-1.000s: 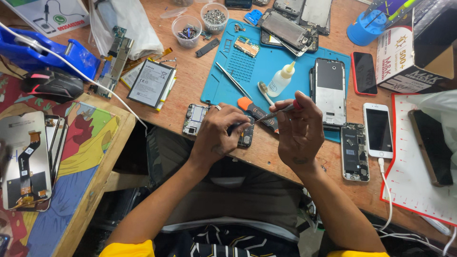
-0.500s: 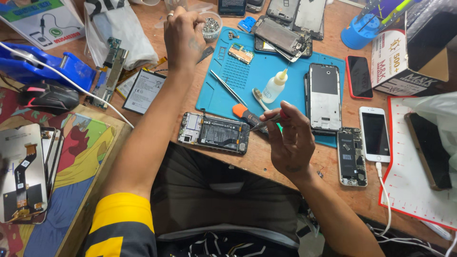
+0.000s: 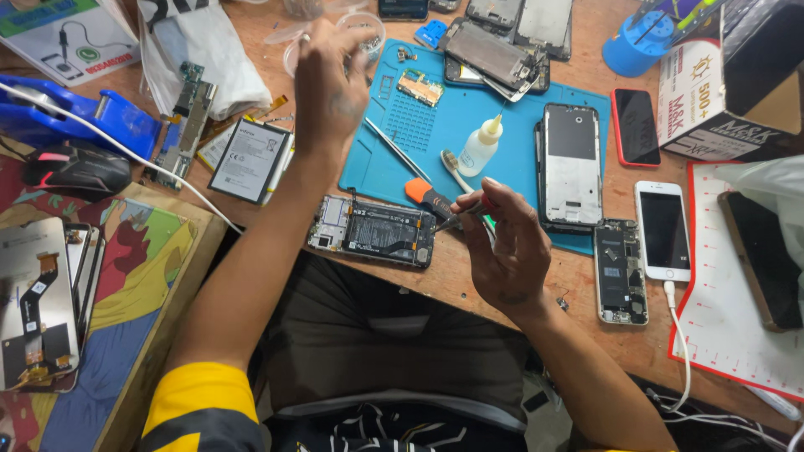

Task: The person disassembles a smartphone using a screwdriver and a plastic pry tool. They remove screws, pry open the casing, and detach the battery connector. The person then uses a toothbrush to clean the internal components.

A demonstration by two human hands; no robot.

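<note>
An opened phone (image 3: pixel 373 232) lies on the worktop (image 3: pixel 452 276). The right hand (image 3: pixel 502 251) pinches a red-handled tool (image 3: pixel 466 213) just beside it; the left hand (image 3: pixel 331 79) reaches, fingers curled, over small clear cups (image 3: pixel 362 25).

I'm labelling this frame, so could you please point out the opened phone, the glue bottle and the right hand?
opened phone (image 3: pixel 373 231), head view, its middle.
glue bottle (image 3: pixel 478 149), head view, its body.
right hand (image 3: pixel 502 251), head view, its back.

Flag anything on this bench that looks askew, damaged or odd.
Nothing looks spilled. The opened phone lies half off the blue mat, overhanging the table edge. The right hand holds a small tool over it; the left hand reaches for clear cups. Stripped phones lie piled crookedly.
</note>
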